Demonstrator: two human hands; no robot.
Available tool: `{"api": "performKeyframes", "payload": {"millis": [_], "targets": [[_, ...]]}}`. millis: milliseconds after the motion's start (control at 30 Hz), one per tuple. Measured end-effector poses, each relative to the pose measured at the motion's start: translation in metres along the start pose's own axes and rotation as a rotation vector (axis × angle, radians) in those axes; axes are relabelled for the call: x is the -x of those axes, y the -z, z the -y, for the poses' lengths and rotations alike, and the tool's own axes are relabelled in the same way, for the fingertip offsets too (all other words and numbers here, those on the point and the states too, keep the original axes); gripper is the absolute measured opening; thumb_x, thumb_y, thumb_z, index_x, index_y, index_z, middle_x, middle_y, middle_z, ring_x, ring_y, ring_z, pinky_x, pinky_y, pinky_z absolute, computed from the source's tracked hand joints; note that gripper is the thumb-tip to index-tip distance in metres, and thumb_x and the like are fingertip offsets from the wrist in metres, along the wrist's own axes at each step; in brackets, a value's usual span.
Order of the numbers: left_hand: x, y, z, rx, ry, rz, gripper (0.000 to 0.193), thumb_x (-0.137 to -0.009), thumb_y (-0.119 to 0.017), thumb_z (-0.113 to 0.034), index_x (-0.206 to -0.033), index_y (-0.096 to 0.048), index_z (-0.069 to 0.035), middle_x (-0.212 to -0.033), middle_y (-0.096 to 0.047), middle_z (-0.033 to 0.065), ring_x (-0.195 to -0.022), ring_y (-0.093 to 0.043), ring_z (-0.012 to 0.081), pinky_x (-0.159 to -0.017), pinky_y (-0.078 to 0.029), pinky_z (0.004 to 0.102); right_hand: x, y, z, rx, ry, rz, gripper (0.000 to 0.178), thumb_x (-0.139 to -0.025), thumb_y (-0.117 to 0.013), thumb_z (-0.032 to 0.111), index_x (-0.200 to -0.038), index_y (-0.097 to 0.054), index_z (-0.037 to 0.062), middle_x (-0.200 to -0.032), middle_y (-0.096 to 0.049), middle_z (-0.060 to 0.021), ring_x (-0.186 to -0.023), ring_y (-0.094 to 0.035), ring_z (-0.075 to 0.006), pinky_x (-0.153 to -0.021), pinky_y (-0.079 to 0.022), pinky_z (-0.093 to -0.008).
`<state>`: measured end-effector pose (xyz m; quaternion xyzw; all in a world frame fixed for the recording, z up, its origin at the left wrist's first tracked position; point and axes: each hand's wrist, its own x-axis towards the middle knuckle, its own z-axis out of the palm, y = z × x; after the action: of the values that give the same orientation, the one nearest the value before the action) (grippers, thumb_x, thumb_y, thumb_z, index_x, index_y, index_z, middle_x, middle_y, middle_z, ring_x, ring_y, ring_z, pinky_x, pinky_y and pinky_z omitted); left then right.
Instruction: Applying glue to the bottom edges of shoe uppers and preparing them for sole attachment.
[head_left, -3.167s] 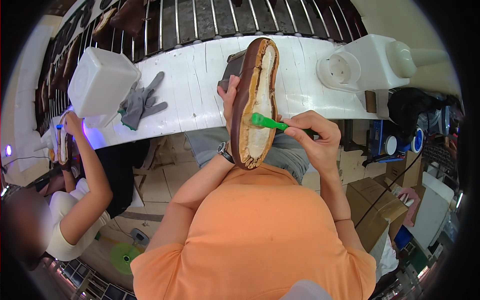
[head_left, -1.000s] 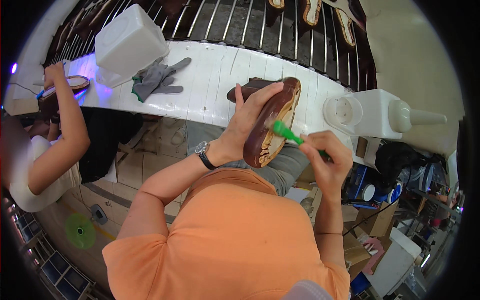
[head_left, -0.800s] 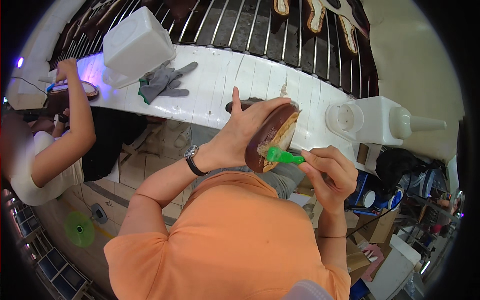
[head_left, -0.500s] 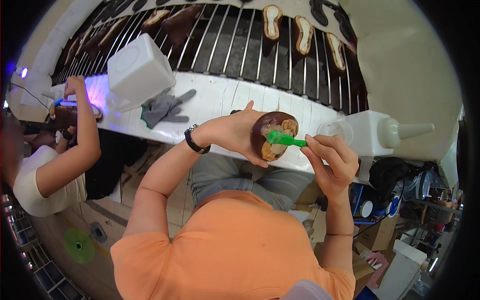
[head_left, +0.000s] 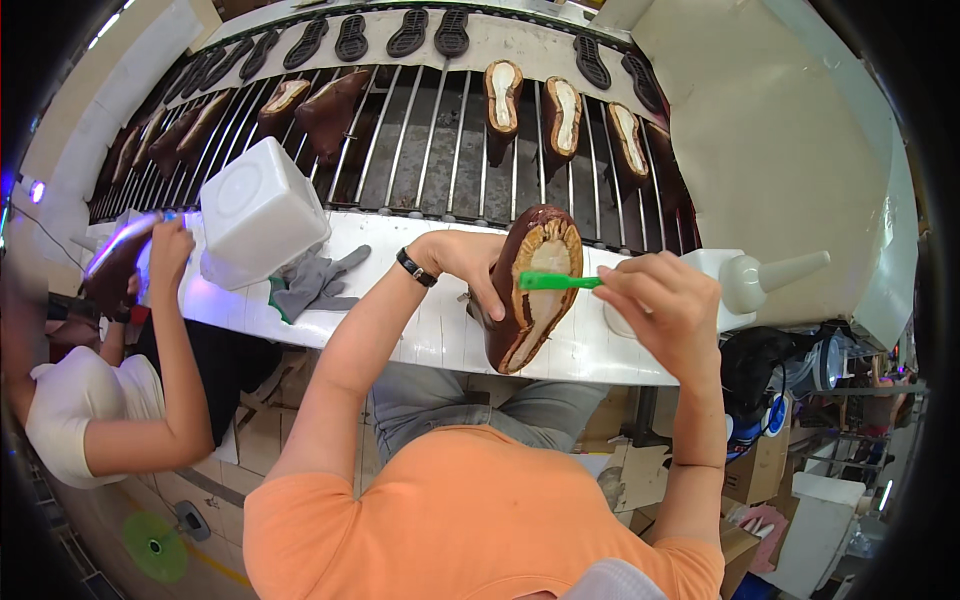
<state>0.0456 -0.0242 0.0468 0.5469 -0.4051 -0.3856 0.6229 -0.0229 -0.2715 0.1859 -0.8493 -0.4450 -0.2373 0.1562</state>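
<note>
My left hand (head_left: pixel 472 266) is closed round the side of a dark brown shoe upper (head_left: pixel 541 318), raised over the white bench edge. Its underside faces me, with a tan, pleated rim round a pale insole. In my right hand (head_left: pixel 662 302) is a small green brush (head_left: pixel 560 282), gripped between thumb and fingers. The brush head lies across the underside, at or just above the insole; contact is hard to tell.
A rail conveyor (head_left: pixel 430 150) beyond the white bench (head_left: pixel 450 345) carries several upturned brown shoe uppers (head_left: pixel 563 115). Black soles (head_left: pixel 407 33) line its far side. Nearby are a white jug (head_left: pixel 262 210), grey glove (head_left: pixel 318 283) and white nozzle bottle (head_left: pixel 740 284). A co-worker (head_left: pixel 120 410) sits left.
The shoe upper has been tilted so its whole underside shows lengthwise. The brush has shifted from one end toward the insole's middle. My view has swung, showing more of the conveyor.
</note>
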Motion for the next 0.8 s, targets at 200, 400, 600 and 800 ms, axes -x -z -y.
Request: {"api": "performKeyframes", "payload": {"millis": [200, 400, 600, 800], "targets": [[-0.007, -0.004, -0.006, 0.085, 0.024, 0.029, 0.078, -0.062, -0.089, -0.013, -0.129, -0.051, 0.001, -0.120, -0.063, 0.0088, -0.109, -0.057, 0.0166, -0.098, -0.045, 0.0327, -0.004, -0.004, -0.001, -0.093, -0.228, -0.143, 0.010, -0.075, -0.075, 0.003, -0.083, -0.069, 0.0011, -0.077, -0.066, -0.0081, -0.065, -0.062, -0.0183, -0.050, -0.043, -0.0267], [0.022, 0.002, 0.009, 0.225, 0.049, -0.305, 0.075, -0.062, -0.089, -0.011, -0.127, -0.053, 0.002, -0.120, -0.063, 0.0077, -0.111, -0.056, 0.0166, -0.096, -0.046, 0.0327, 0.031, 0.007, -0.005, -0.495, -0.550, 0.065, 0.013, -0.076, -0.076, 0.013, -0.084, -0.070, 0.0052, -0.074, -0.064, -0.0065, -0.061, -0.058, -0.0240, -0.055, -0.044, -0.0313], [0.042, -0.034, 0.083, 0.188, -0.105, -0.974, 0.062, -0.093, -0.053, -0.052, -0.127, -0.053, 0.001, -0.117, -0.064, 0.0076, -0.108, -0.059, 0.0160, -0.094, -0.047, 0.0311, 0.150, -0.018, -0.022, 0.119, -1.261, -0.011, 0.017, -0.080, -0.071, 0.021, -0.090, -0.070, 0.0068, -0.083, -0.068, -0.0139, -0.078, -0.064, -0.0353, -0.065, -0.048, -0.0423], [0.039, -0.122, 0.118, 1.246, -0.133, -0.709, 0.068, -0.094, -0.041, -0.062, -0.133, -0.049, -0.007, -0.117, -0.064, 0.0141, -0.094, -0.068, 0.0247, -0.080, -0.058, 0.0379, 0.186, -0.061, -0.013, 0.266, -1.249, 0.038, 0.015, -0.085, -0.066, 0.021, -0.087, -0.066, 0.0065, -0.088, -0.067, -0.0118, -0.082, -0.063, -0.0355, -0.070, -0.049, -0.0456]]}}
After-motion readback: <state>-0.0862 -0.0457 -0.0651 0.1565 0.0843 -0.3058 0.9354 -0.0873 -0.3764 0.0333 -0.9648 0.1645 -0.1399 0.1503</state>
